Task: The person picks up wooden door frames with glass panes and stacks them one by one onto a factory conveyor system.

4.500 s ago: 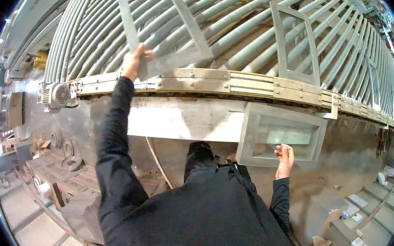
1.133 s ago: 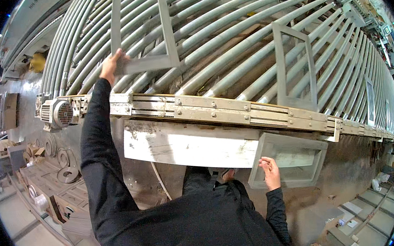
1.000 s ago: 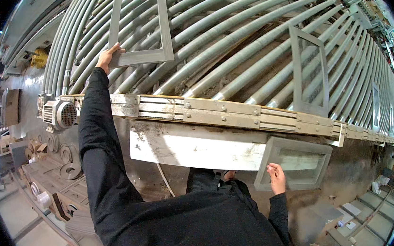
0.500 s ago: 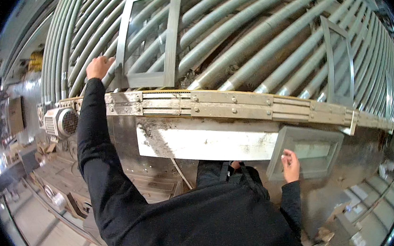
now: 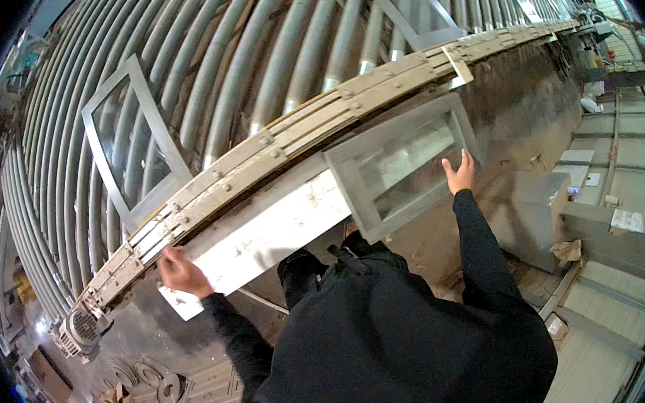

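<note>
Beside the right edge of a grey framed panel is my right hand, thumb and fingers apart; whether it touches the frame is hard to see. The panel stands tilted by the conveyor's near side, with a long white board showing behind it and through its middle. My left hand is over the left end of that board, close to the conveyor's side rail. Its fingers are blurred. On the rollers at left lies a grey frame with a see-through pane.
The roller conveyor stretches across the far side. Another framed panel lies on it farther right, with more beyond. A motor sits at the rail's left end. At right stand a grey box and a beam.
My view has swung to the right. My left hand has come back from the rollers beside the frame to the near side of the rail. My right hand's fingers have spread.
</note>
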Demonstrator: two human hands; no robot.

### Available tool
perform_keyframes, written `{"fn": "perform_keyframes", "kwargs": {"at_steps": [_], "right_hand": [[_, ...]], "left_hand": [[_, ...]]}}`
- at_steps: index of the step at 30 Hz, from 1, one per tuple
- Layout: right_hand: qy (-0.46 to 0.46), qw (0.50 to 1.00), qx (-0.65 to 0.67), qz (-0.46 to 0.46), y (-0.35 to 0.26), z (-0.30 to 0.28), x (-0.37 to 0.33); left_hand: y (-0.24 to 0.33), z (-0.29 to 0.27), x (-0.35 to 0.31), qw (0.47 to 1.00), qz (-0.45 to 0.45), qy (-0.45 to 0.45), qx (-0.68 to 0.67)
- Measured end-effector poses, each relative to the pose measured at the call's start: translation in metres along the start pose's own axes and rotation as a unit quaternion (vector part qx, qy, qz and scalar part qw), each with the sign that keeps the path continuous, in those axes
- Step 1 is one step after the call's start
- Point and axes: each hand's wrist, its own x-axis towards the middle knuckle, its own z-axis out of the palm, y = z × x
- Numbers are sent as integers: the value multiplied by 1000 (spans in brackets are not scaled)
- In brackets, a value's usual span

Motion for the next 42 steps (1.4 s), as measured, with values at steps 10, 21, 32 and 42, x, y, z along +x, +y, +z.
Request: {"fn": "perform_keyframes", "kwargs": {"at_steps": [10, 21, 32, 42], "right_hand": [[-13, 997, 45, 67, 92, 7, 73], [-232, 920, 281, 141, 145, -14, -6], [-132, 744, 631, 176, 10, -81, -81], [-452, 673, 548, -208, -139, -28, -195]], "left_hand": [[151, 62, -296, 831, -243, -482, -137], [144, 45, -300, 784, -351, -435, -271], [241, -18, -223, 766, -252, -216, -551], [283, 56, -225, 795, -234, -155, -538]]}}
